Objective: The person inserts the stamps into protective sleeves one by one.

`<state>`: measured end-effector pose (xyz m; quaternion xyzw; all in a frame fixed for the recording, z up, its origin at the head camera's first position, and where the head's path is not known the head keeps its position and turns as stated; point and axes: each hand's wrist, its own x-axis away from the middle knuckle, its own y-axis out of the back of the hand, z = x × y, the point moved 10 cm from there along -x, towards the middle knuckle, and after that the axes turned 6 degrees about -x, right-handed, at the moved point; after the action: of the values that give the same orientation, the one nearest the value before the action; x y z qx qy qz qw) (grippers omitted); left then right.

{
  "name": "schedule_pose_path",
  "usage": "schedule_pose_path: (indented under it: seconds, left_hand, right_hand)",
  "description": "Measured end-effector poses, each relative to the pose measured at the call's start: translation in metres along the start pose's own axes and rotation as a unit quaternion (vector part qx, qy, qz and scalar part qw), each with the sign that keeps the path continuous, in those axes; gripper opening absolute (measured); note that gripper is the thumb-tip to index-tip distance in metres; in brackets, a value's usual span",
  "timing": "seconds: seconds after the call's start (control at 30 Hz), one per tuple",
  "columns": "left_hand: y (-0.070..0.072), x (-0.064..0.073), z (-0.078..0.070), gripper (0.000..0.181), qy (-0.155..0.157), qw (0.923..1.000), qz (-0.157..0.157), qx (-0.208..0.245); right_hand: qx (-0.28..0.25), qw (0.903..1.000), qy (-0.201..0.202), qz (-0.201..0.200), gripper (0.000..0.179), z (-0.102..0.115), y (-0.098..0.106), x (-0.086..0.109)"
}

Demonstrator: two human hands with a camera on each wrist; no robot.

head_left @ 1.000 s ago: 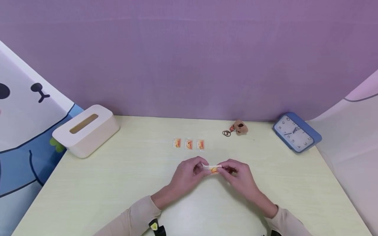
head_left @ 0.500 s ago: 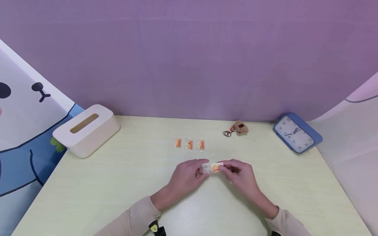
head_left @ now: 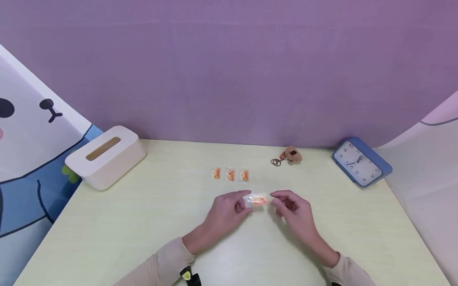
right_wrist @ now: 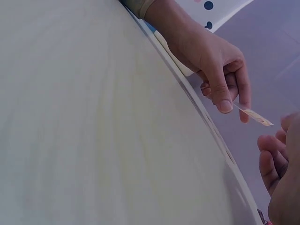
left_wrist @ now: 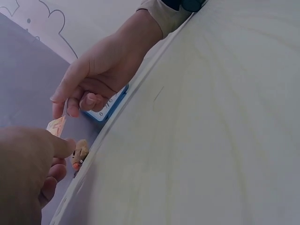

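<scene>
My left hand [head_left: 225, 211] pinches the left end of a small clear plastic sleeve [head_left: 249, 200] between thumb and forefinger. Inside the sleeve's right part lies an orange and white stamp [head_left: 260, 199]. In the right wrist view the sleeve with the stamp [right_wrist: 257, 117] juts edge-on from the left fingertips. My right hand [head_left: 294, 210] is just off the sleeve's right end, thumb and forefinger parted, other fingers loosely bent. Beyond the hands, three similar orange stamps in clear sleeves lie in a row: left [head_left: 216, 173], middle [head_left: 229, 174] and right [head_left: 244, 175].
A white tissue box [head_left: 107, 159] stands at the table's back left. Toward the back right lie a brown plush keychain [head_left: 292, 155] and a tilted blue clock [head_left: 362, 162]. A purple cloth [head_left: 229, 79] hangs behind the pale table [head_left: 125, 222].
The stamp has gone from partly outside the sleeve to inside it. My right hand has let go and drawn slightly right; the left keeps holding the sleeve, now turned flatter.
</scene>
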<state>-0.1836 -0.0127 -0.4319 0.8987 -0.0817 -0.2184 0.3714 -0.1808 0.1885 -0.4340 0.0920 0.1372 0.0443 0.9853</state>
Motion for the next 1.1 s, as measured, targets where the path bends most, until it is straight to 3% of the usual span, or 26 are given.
schedule_pose_path:
  seconds: [0.67, 1.1]
  left_hand:
    - [0.000, 0.000, -0.003, 0.047, 0.000, 1.0000, 0.008, 0.005]
    - [-0.002, 0.000, -0.007, 0.046, -0.017, 0.9997, 0.007, 0.016]
  right_hand:
    - [-0.010, 0.9988, 0.040, 0.028, 0.019, 0.004, -0.006, 0.005]
    - [-0.038, 0.9975, 0.011, 0.058, 0.017, -0.003, -0.020, 0.009]
